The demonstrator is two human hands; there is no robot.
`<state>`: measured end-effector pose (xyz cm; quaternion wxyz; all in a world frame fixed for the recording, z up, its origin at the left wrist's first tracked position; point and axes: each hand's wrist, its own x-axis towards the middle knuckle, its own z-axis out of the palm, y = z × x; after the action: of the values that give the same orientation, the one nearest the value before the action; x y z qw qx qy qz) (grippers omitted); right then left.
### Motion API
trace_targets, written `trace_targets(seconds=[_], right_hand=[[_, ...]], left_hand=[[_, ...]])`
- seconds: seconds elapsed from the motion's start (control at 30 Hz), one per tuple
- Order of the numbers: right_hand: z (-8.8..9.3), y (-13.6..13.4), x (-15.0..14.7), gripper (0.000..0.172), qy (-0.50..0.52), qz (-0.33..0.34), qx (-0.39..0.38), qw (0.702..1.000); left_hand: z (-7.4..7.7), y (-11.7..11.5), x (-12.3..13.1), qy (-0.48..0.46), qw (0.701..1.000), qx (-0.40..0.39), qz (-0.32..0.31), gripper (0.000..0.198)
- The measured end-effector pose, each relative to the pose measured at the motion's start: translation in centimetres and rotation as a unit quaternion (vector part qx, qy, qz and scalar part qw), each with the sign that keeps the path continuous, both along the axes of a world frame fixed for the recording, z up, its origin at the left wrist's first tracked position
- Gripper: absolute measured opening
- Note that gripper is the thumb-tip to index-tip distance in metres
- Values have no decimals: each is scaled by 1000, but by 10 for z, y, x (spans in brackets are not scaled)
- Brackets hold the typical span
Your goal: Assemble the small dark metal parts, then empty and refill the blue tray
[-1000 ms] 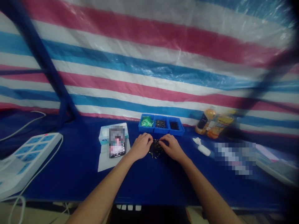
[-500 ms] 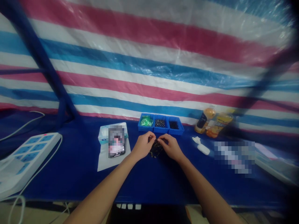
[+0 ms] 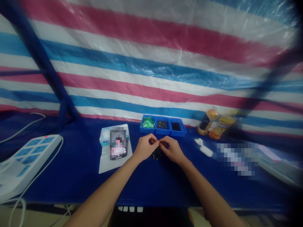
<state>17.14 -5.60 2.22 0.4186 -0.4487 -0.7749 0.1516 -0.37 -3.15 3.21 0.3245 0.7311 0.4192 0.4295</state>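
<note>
My left hand (image 3: 147,147) and my right hand (image 3: 172,148) meet over the middle of the blue table, thumbs and fingertips pinched together. Whatever sits between the fingertips is too small to make out. Just under the hands lies a pile of small dark pieces (image 3: 156,155) with gold-coloured glints, partly covered by the fingers. Beyond them stand three blue bins in a row: one with green packets (image 3: 148,122), one with small shiny dark-and-silver parts (image 3: 162,125), and one with black parts (image 3: 175,126).
To the left, a phone (image 3: 122,154) leans on a tissue box (image 3: 104,137). A large white power strip (image 3: 30,157) with a cable lies far left. On the right are a white earbud case (image 3: 206,151), two drink bottles (image 3: 207,122) and blurred items. A striped sheet (image 3: 151,82) hangs behind.
The fingertips of both hands have come closer together and now meet. More of the dark pile is covered; the surrounding things have stayed put.
</note>
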Motion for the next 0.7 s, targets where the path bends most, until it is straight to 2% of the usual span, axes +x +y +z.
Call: trace_targets(seconds=[0.23, 0.37, 0.47, 0.57, 0.7], right_hand=[[6, -5, 1, 23, -100, 2, 51, 994], [10, -8, 0, 33, -130, -5, 70, 989], [10, -7, 1, 28, -79, -9, 53, 995], [9, -4, 5, 18, 24, -44, 1, 999], [7, 3, 16, 26, 170, -88, -87, 978]], left_hand=[[-6, 9, 0, -113, 991, -71, -33, 14], [-6, 14, -3, -143, 988, -65, -11, 17], [-6, 16, -5, -118, 992, -40, 14, 19], [-8, 17, -5, -96, 995, -24, 29, 19], [-10, 17, -5, -84, 995, -27, 37, 20]])
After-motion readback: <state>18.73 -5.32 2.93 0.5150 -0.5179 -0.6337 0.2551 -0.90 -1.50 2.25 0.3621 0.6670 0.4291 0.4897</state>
